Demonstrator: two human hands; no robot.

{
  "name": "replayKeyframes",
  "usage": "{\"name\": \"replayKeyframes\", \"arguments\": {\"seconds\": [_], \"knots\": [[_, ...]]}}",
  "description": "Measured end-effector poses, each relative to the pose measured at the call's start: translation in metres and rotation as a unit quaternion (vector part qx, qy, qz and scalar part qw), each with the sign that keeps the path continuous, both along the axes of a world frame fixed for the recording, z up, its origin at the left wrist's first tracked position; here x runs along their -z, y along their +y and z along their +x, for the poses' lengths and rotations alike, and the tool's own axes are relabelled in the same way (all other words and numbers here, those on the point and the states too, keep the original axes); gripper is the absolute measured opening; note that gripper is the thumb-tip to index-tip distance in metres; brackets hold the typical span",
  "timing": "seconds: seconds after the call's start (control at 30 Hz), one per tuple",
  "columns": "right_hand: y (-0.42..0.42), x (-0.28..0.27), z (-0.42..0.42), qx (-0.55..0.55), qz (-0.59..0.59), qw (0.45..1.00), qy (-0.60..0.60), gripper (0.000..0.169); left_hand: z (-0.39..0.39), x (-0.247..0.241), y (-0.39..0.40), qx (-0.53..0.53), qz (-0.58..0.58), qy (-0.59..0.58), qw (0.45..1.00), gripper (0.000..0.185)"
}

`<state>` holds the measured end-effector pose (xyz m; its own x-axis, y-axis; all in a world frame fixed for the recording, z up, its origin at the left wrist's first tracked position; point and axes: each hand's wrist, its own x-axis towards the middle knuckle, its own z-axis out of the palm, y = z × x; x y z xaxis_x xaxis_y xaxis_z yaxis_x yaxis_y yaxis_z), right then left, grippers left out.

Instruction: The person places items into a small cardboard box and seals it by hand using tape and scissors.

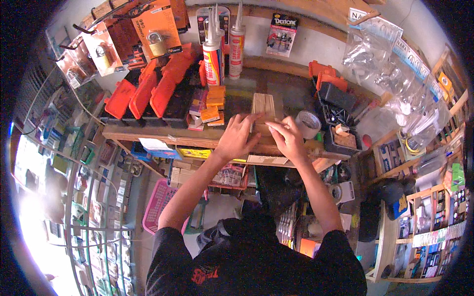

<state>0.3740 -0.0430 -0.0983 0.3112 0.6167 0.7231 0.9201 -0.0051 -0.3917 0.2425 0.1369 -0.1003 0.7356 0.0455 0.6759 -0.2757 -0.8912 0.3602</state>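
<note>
A flat tan wooden or cardboard piece lies on the glass-topped wooden counter, running away from me between my hands. My left hand is at its left side, palm down, fingers spread over its edge. My right hand hovers at its right side, with thumb and index finger close together near its lower part; whether something small is between them cannot be told. A roll of clear tape stands just right of my right hand. Small orange and yellow boxes are stacked left of my left hand.
Black bins with orange lids line the counter's left. Silicone sealant tubes stand behind the small boxes. Black trays holding small hardware sit at right. Padlocks on cards and plastic bags hang above. A pink basket is below.
</note>
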Motion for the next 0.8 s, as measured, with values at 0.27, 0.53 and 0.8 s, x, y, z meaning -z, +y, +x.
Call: {"name": "replayKeyframes", "arguments": {"seconds": [0.27,0.53,0.8], "knots": [[-0.0014,-0.0020,-0.0038,0.010,0.018,0.999,0.026,0.017,0.0031,0.0019,0.0019,0.006,0.034,-0.011,0.999,0.061],[-0.0036,0.0051,-0.0056,0.021,0.050,0.998,0.029,0.026,0.0043,0.0013,0.0051,0.006,0.094,-0.015,0.995,0.047],[-0.0029,-0.0036,-0.0093,0.036,0.035,0.998,-0.042,0.029,0.0036,0.0004,0.0043,0.007,0.062,-0.007,0.998,0.045]]}}
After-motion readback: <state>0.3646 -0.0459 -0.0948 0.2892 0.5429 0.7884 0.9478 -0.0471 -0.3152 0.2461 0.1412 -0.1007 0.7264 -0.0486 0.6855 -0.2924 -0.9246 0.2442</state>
